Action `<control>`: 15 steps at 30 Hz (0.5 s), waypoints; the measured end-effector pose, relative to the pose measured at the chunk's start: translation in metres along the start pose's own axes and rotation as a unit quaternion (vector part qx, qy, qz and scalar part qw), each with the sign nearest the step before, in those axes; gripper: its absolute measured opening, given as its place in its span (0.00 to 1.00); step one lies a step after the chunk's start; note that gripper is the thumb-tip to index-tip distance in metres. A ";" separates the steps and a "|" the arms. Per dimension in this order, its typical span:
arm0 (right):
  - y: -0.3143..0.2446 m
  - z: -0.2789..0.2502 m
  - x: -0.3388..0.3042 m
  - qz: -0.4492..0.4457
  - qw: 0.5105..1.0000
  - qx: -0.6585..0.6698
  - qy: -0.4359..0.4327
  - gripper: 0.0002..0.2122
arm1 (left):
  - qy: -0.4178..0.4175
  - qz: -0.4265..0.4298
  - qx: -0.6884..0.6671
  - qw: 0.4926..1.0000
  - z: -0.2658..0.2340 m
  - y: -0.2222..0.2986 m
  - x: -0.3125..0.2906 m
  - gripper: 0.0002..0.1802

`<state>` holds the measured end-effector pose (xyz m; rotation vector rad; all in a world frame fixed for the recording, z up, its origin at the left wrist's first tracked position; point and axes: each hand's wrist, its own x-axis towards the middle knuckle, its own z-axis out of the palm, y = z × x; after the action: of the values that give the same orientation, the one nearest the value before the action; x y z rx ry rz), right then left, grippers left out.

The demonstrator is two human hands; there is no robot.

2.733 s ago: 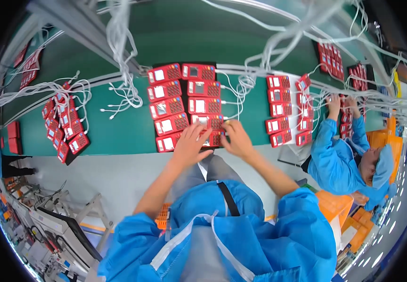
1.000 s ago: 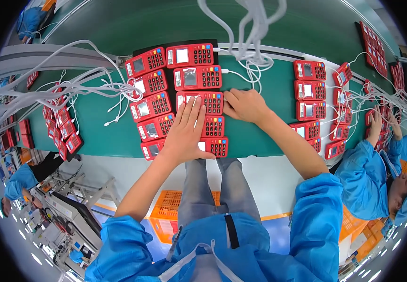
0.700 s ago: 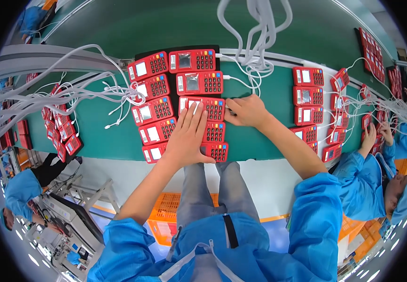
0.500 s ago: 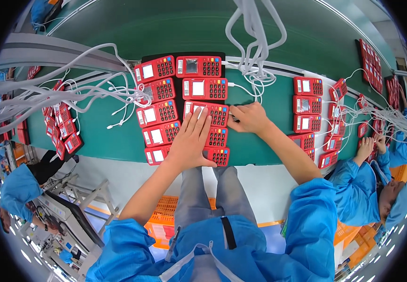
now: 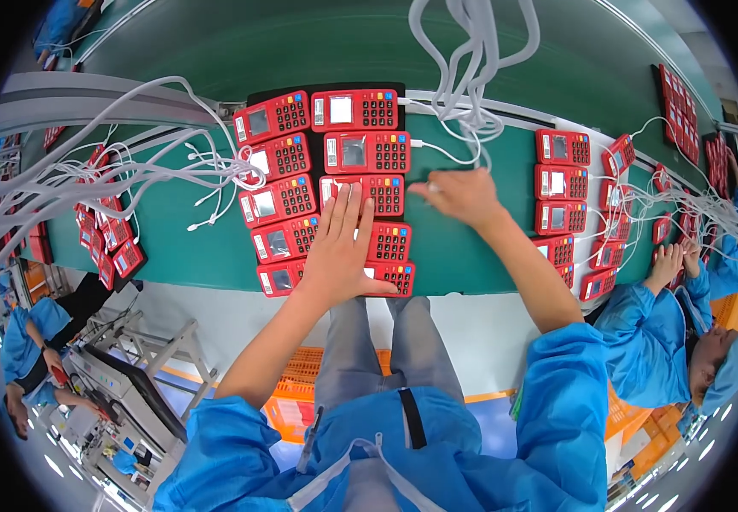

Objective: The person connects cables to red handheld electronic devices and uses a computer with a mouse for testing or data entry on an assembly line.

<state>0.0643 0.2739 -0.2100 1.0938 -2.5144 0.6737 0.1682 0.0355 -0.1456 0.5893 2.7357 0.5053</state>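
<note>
Two columns of red card payment terminals lie in front of me. My left hand (image 5: 339, 247) rests flat with fingers spread over the right column. Its fingertips are on the left part of a card payment terminal (image 5: 386, 194), hiding most of that screen; its thumb reaches across the lowest terminal (image 5: 401, 275). Just right of the touched terminal is my right hand (image 5: 464, 198), a small gap away and slightly blurred, its fingers closed on a white cable (image 5: 483, 155) that runs down from above. Two terminals higher in this column have white plugs (image 5: 417, 143) at their right ends.
White cables hang above the bench (image 5: 480, 77) and in a tangle at left (image 5: 156, 162). More terminals (image 5: 562, 183) stand in columns to the right, and a pile (image 5: 113, 235) lies at far left. A co-worker (image 5: 655, 341) handles terminals at the right.
My right hand has drawn back to the right from the terminal's edge. My left hand stays on the terminals. Some terminal screens have switched between lit and dark.
</note>
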 end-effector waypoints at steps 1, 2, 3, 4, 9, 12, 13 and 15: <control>0.012 -0.004 -0.003 0.023 0.999 0.014 0.026 0.18 | 0.005 0.004 0.004 1.000 0.000 -0.001 -0.001 0.74; 0.017 -0.010 -0.011 0.038 0.999 -0.007 -0.009 0.18 | -0.006 -0.001 0.001 1.000 -0.001 0.002 0.000 0.74; 0.006 -0.020 0.002 0.051 0.999 0.006 -0.003 0.18 | -0.016 -0.010 0.000 1.000 -0.002 0.001 -0.001 0.74; -0.010 -0.035 0.022 0.064 0.998 0.019 0.001 0.19 | -0.013 -0.016 -0.007 1.000 -0.001 0.001 -0.003 0.70; -0.018 -0.024 0.051 0.084 0.996 -0.041 -0.009 0.16 | 0.120 0.006 0.021 0.993 -0.014 -0.013 0.031 0.46; 0.004 0.002 0.051 0.074 0.990 0.048 -0.107 0.12 | 0.161 0.003 0.041 0.986 -0.019 -0.033 0.066 0.41; 0.003 0.007 0.054 0.070 0.993 0.068 -0.068 0.11 | 0.161 -0.003 0.049 0.986 -0.017 -0.040 0.068 0.41; 0.008 0.007 0.056 0.072 0.990 0.080 -0.091 0.09 | 0.142 -0.018 0.060 0.988 -0.015 -0.044 0.072 0.42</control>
<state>0.0204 0.2413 -0.1927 1.0784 -2.7553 0.8656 0.0853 0.0257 -0.1650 0.5300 3.0588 0.4472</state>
